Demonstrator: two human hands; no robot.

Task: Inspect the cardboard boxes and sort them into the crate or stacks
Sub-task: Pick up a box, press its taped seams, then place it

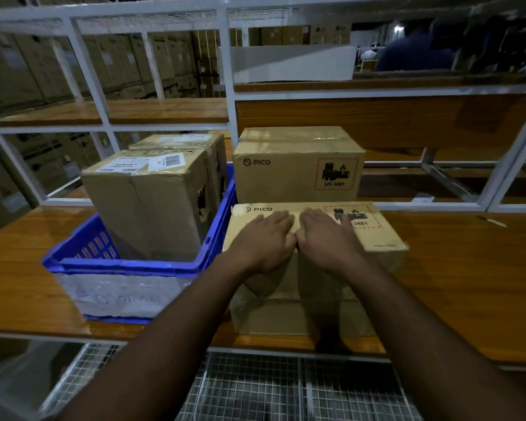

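The box under your hands [313, 238] sits on the wooden table [468, 284], near you and a little right of centre, its PICO face and battery-hazard label turned up toward you. It looks tilted, its near edge raised over a lower stretch of cardboard; whether that is its own front face or a second box beneath, the dim light does not let me tell. Turned up like this, the printed side can be read and the top panel checked for dents, which is likely why you have it so.

Your left hand [263, 241] and right hand [327, 238] lie flat on that top panel, side by side and almost touching, fingers straight and pointing away from you. Neither hand curls round an edge; you are pressing or feeling, not gripping.

Just behind it stands a second PICO box [298, 165], upright and taped shut, seemingly the start of a stack. To the left, right beside your box, the blue crate [128, 264] holds a labelled box with a torn right-hand face [146, 199] and another box behind it [192, 141], so damaged ones probably go there. A white shelf frame [230, 86] rises behind.
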